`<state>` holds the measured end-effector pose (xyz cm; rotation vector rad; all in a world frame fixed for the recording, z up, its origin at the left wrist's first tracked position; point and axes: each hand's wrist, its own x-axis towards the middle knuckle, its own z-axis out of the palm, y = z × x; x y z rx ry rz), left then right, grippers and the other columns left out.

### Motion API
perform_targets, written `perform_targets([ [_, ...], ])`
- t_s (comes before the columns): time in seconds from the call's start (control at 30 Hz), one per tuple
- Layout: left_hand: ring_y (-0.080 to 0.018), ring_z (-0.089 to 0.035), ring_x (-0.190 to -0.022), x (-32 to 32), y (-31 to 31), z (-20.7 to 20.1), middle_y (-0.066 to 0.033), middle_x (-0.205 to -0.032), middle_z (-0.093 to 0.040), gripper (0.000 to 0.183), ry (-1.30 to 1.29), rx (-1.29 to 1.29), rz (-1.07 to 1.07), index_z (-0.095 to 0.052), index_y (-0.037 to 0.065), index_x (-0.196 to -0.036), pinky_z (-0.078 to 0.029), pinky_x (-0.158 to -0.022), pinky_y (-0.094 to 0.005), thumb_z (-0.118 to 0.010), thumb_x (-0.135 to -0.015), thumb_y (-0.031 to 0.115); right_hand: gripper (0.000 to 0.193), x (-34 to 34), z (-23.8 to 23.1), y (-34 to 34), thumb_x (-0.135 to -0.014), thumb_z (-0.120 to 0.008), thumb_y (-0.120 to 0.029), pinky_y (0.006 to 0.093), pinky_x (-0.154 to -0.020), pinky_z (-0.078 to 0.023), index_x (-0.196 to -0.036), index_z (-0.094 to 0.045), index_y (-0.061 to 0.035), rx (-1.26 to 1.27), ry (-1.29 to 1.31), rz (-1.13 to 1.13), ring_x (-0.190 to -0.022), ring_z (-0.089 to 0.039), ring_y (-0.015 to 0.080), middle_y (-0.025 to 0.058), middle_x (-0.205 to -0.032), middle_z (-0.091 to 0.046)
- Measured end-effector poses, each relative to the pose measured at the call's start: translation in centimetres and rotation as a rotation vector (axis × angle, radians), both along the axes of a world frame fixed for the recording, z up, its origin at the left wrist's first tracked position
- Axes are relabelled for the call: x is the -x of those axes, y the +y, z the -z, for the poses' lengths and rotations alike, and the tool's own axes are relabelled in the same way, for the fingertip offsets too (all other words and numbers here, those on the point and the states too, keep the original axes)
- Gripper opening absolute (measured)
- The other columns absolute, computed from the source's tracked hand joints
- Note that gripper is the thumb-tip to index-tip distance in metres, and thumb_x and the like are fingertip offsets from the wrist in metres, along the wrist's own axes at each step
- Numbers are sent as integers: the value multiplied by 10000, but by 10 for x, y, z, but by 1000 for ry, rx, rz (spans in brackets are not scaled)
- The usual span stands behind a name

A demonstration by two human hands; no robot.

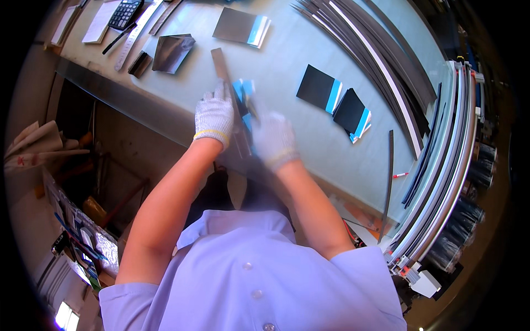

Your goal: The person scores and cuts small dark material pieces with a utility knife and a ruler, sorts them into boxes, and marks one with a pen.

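Observation:
Both my hands wear white knit gloves. My left hand (214, 114) presses flat on a long steel ruler (220, 62) that lies across a small dark sheet with blue edges (242, 88) on the pale worktable (287, 55). My right hand (273, 138) is blurred with motion just right of the ruler, closed around a thin tool whose tip touches the sheet beside the ruler's edge. What the tool is cannot be made out.
Two stacks of dark sheets with blue edging (319, 88) (353, 113) lie to the right. A grey sheet stack (241, 26) and shiny foil pieces (171, 52) lie further off. A calculator (125, 13), pen and second ruler sit at the far left. Long dark strips (386, 71) curve along the right.

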<state>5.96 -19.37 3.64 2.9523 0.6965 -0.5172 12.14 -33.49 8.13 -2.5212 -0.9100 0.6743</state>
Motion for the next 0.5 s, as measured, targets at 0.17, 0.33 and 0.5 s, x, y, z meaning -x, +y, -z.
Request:
perform_targets([
  [0.17,-383,-623,-1136,5,3,33,-146,-1581,-387,1049,-98,-176,54,-355,-17,-1516,-532,-951,-436,-890,-663,278,496,-17,33,39,-946,-595,-190,525,-780,-555,-1434,-508,-171,14,-12,31,-868,-691,419,211,-960,-698],
  [0.33,-374,-596,-1173,3,-1,5,-149,-1600,-352,1120,-25,-14,20,-330,-23,-1527,-522,-973,-424,-916,-631,306,539,27,37,-25,-924,-639,-139,542,-773,-542,-1445,-504,-144,-229,26,152,-858,-685,439,224,-974,-701],
  [0.5,-364,-576,-1189,4,-3,-5,-149,-1611,-328,1189,9,34,5,-306,-32,-1536,-512,-994,-418,-936,-601,344,459,32,65,-140,-910,-661,-95,450,-952,-505,-1360,-582,-63,-420,-111,416,-1102,-648,407,235,-1210,-656],
])
